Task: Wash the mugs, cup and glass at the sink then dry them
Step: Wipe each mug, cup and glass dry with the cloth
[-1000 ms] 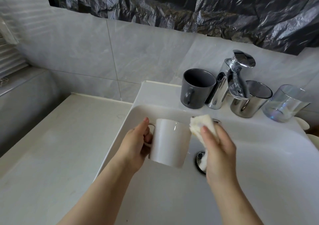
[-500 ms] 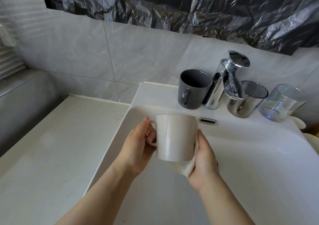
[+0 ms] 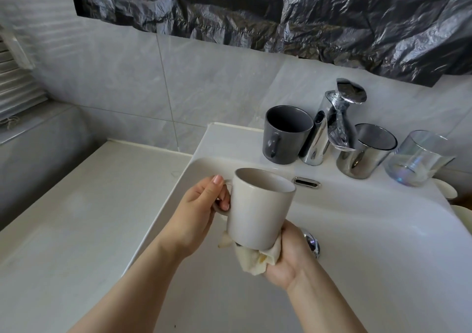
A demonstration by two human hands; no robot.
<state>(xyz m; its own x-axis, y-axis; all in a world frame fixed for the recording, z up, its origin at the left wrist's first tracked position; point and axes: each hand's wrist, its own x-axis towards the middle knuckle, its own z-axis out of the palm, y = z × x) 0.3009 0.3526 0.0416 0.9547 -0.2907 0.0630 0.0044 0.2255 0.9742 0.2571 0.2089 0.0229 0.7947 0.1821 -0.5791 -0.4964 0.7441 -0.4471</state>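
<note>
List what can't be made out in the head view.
- Underside of the white mug: head view, covered by the cloth and the right hand.
- The drain: head view, partly behind the right hand.
- The pale round things at the right edge: head view, cut off by the frame, unidentifiable.
- Fingers of the left hand in the mug handle: head view, partly hidden by the handle.

Head-worn view — forward and down, close over the sink (image 3: pixel 357 220) — one camera only.
</note>
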